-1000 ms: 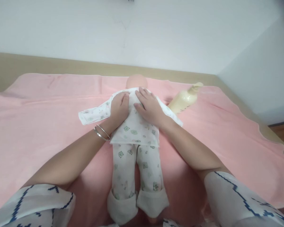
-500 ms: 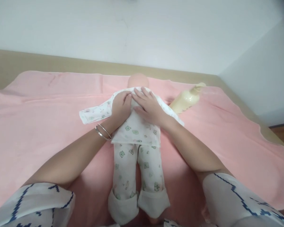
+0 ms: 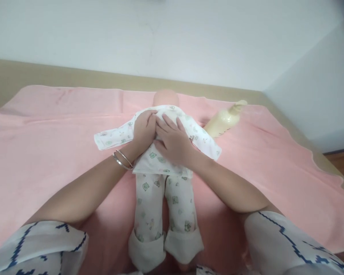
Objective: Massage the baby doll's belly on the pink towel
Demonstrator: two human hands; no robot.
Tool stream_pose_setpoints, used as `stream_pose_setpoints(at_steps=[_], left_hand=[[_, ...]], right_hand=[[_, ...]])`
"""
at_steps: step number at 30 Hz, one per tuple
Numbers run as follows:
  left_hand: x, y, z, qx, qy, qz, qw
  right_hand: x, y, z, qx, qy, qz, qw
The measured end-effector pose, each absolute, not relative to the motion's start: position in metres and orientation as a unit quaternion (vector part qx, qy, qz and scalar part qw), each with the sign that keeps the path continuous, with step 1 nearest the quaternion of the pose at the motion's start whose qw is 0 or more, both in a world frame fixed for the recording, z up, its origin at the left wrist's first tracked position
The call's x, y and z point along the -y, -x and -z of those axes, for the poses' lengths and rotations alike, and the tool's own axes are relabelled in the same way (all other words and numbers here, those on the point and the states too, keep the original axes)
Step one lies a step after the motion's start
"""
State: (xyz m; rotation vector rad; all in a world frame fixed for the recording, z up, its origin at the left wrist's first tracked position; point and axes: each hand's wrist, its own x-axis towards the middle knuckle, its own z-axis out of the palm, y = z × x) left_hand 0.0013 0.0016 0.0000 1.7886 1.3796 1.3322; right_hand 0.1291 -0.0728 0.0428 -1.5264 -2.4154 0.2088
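Observation:
A baby doll (image 3: 166,98) lies on a pink cloth, its smooth bald head away from me and its face out of sight. It wears a white printed top (image 3: 149,156) and matching trousers (image 3: 150,202) with turned-up cuffs. My left hand (image 3: 145,130), silver bangles at its wrist, is curved against the left side of the doll's torso; most of its fingers are hidden. Flat on the middle of the torso lies my right hand (image 3: 173,139), fingers outstretched and slightly apart. The fingertips of my right hand meet my left thumb.
A pale yellow bottle (image 3: 225,121) lies on its side beside the doll's right sleeve. The pink cloth (image 3: 60,152) covers most of a tan padded surface (image 3: 74,74). A white wall (image 3: 132,38) rises behind, with another wall at the right.
My right hand has slid down the doll's torso, a little toward me. More of the top's shoulder and right sleeve shows. My left hand keeps its place against the doll.

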Motion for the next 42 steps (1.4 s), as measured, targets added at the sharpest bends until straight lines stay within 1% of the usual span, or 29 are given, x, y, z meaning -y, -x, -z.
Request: stream_pose_setpoints(at_steps=[4, 6, 13, 17, 19, 23, 26, 31, 34, 37, 42], left_hand=[[-0.002, -0.002, 0.001, -0.503, -0.654, -0.512, 0.239], [-0.003, -0.002, 0.0, -0.509, -0.672, -0.494, 0.216], [0.005, -0.004, -0.019, -0.566, -0.749, -0.316, 0.135], [0.023, -0.005, -0.03, -0.506, -0.838, -0.203, 0.009], [0.033, -0.007, -0.033, -0.487, -0.856, -0.169, -0.047], [0.039, -0.01, -0.036, -0.447, -0.881, -0.115, -0.102], [0.03, -0.008, -0.035, -0.41, -0.903, -0.097, -0.08], [0.008, -0.003, -0.026, -0.483, -0.85, -0.207, 0.025], [0.001, -0.002, -0.024, -0.502, -0.83, -0.23, 0.073], [0.0, -0.003, -0.027, -0.519, -0.818, -0.234, 0.085], [0.005, -0.004, -0.033, -0.52, -0.824, -0.216, 0.061]], right_hand=[[0.048, -0.142, -0.04, 0.795, 0.579, -0.078, 0.166], [0.041, -0.145, -0.039, 0.769, 0.611, -0.081, 0.168], [0.032, -0.151, -0.038, 0.723, 0.663, -0.098, 0.171], [0.032, -0.152, -0.038, 0.73, 0.658, -0.087, 0.162], [0.032, -0.153, -0.038, 0.738, 0.653, -0.077, 0.155], [0.035, -0.152, -0.042, 0.752, 0.641, -0.05, 0.143], [0.042, -0.148, -0.044, 0.744, 0.655, -0.039, 0.126], [0.062, -0.138, -0.044, 0.748, 0.653, 0.027, 0.118], [0.074, -0.135, -0.046, 0.769, 0.625, 0.083, 0.102], [0.078, -0.135, -0.048, 0.778, 0.612, 0.102, 0.1], [0.062, -0.142, -0.046, 0.771, 0.623, 0.052, 0.123]])
